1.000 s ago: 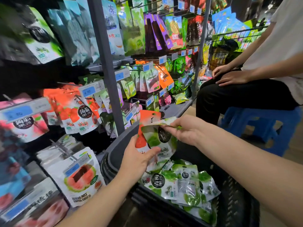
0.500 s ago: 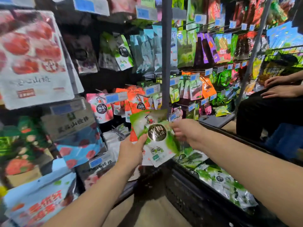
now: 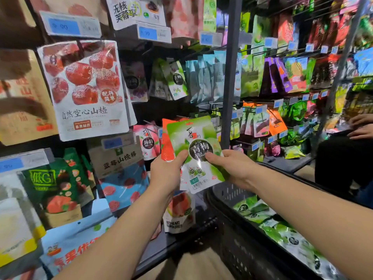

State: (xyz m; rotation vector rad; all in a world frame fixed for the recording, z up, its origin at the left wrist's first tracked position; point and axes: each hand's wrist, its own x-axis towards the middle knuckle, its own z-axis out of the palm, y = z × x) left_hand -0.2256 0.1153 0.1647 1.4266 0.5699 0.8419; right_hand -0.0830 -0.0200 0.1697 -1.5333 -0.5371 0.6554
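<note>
Head view: my left grip [image 3: 168, 174] grasped a green pouch [image 3: 191, 132] at its lower left edge, thumb across the front, fingers behind. An orange pouch [image 3: 166, 144] sat right behind the green one, offset to the left, and the same grip held it too. My right grip [image 3: 232, 166] pinched the green pouch from the right, thumb pressed on the round black label, the other fingers hidden behind the pack. Both pouches were upright, raised in the air in front of the shelf [image 3: 159, 247], printed side facing me, just left of a grey post [image 3: 230, 77]. Below and to the right stood a black basket [image 3: 238, 249], with more green packs [image 3: 268, 229] lying flat inside it. A watermelon pouch [image 3: 178, 211] hung right under my left grip. A pink pouch [image 3: 147, 142] hung just left of the orange pouch. Further left, a big hawthorn bag [image 3: 86, 89] with red fruit hung high, and a blue bag [image 3: 123, 184] was below it. Blue price tags [image 3: 63, 26] were clipped along the hooks. At the right edge, another person's hands [image 3: 361, 128] rested on dark trousers, well apart from my pouches. Green, purple and orange packs hung beyond the post, too blurred to read.
</note>
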